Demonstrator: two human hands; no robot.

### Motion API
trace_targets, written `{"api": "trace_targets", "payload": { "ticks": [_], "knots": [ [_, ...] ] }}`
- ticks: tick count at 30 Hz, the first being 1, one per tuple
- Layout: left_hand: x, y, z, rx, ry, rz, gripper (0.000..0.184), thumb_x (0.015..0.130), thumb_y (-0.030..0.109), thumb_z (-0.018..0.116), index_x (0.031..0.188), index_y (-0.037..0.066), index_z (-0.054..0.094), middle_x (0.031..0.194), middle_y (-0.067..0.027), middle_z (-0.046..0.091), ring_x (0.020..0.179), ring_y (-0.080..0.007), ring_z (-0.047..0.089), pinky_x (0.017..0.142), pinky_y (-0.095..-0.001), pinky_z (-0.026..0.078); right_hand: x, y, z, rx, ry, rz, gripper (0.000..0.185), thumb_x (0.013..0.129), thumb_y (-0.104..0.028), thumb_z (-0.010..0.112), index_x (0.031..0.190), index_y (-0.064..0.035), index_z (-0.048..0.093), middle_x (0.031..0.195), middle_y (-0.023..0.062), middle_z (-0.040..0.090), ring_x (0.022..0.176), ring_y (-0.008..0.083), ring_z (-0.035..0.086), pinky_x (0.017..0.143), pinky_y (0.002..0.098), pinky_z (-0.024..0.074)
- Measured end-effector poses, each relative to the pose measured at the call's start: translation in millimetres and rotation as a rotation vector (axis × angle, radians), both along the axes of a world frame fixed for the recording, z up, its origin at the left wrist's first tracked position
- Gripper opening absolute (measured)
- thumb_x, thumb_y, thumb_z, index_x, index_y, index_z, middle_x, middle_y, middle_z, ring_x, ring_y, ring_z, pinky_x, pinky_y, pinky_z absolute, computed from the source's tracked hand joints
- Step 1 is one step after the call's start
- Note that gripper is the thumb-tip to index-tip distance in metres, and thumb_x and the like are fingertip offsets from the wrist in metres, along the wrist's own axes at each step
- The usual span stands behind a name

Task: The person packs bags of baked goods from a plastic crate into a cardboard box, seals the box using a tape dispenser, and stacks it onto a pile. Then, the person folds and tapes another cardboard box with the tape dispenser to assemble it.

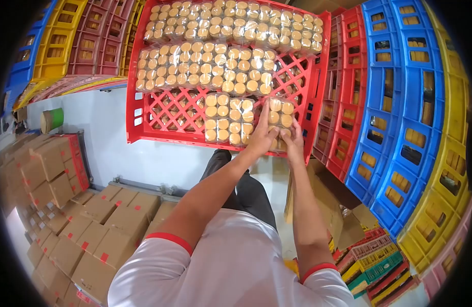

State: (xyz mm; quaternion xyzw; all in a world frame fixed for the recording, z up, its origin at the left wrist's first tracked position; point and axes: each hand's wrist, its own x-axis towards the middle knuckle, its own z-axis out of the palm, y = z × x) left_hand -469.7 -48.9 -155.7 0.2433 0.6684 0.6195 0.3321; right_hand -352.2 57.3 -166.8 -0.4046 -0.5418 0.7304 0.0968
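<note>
Both hands are at the front right part of a red plastic crate (169, 137). My left hand (263, 134) lies against the left side of a clear-wrapped pack of round tan items (281, 113), fingers stretched along it. On the pack's right side and lower end, my right hand (293, 137) presses with bent fingers, so the pack is held between the two hands. Two similar packs (217, 118) (241, 122) stand just left of it. Further rows of wrapped packs (195, 64) fill the crate's back and middle, and its lattice floor shows between them.
Stacked crates, blue (381, 102), yellow (451, 174) and red, rise close on the right. More crates (57, 46) stand at the upper left. Cardboard boxes (97, 215) are piled at the lower left, and an open carton (323, 204) is below the crate's right side.
</note>
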Motion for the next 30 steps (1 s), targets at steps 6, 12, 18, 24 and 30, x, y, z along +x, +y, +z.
{"api": "trace_targets", "payload": {
  "ticks": [6,12,18,24,30],
  "knots": [
    [-62.6,-76.7,-16.2,-0.382,0.368,0.256,0.068,0.093,0.014,0.068,0.152,-0.005,0.039,0.15,-0.0276,0.048,0.143,-0.0402,0.043,0.12,-0.0439,0.035,-7.5,3.2,-39.4,0.019,-0.341,0.049,0.065,0.096,-0.012,0.071,0.153,-0.0046,0.04,0.143,0.0143,0.056,0.132,0.0244,0.054,0.111,0.0379,0.0439],
    [-110.3,-99.4,-30.0,-0.499,-0.049,0.242,0.087,0.078,0.022,0.09,0.146,-0.003,0.042,0.137,-0.0241,0.058,0.125,-0.0342,0.06,0.107,-0.0415,0.048,-62.5,24.7,-44.3,0.33,-0.418,0.012,0.076,0.088,-0.023,0.08,0.15,-0.0043,0.041,0.141,0.0216,0.06,0.127,0.0357,0.06,0.108,0.0445,0.0473],
    [-78.4,-99.2,-51.0,-0.344,0.084,0.239,0.084,0.072,0.012,0.093,0.141,-0.001,0.046,0.133,-0.0203,0.059,0.122,-0.0314,0.061,0.102,-0.0425,0.051,-39.8,25.0,-58.6,0.378,-0.471,0.383,0.081,0.081,-0.022,0.083,0.15,-0.0124,0.042,0.138,0.0232,0.062,0.129,0.0388,0.059,0.108,0.045,0.0466],
    [-93.5,-118.4,-44.6,-0.331,-0.108,0.162,0.09,0.078,0.01,0.089,0.149,-0.001,0.037,0.139,-0.0201,0.058,0.125,-0.0287,0.061,0.106,-0.0399,0.049,-27.4,11.3,-49.0,0.274,-0.502,0.201,0.088,0.087,-0.031,0.08,0.159,-0.0114,0.032,0.148,0.0206,0.055,0.134,0.0347,0.055,0.114,0.0418,0.0427],
    [-91.5,-120.7,-60.5,-0.422,-0.22,0.086,0.1,0.078,0.024,0.09,0.154,-0.001,0.03,0.139,-0.0204,0.059,0.129,-0.028,0.059,0.108,-0.0386,0.048,-45.1,-17.2,-12.3,0.273,-0.658,0.185,0.076,0.092,-0.041,0.072,0.155,-0.0106,0.042,0.144,0.0192,0.059,0.132,0.0368,0.057,0.113,0.043,0.0429]
  ]
}}
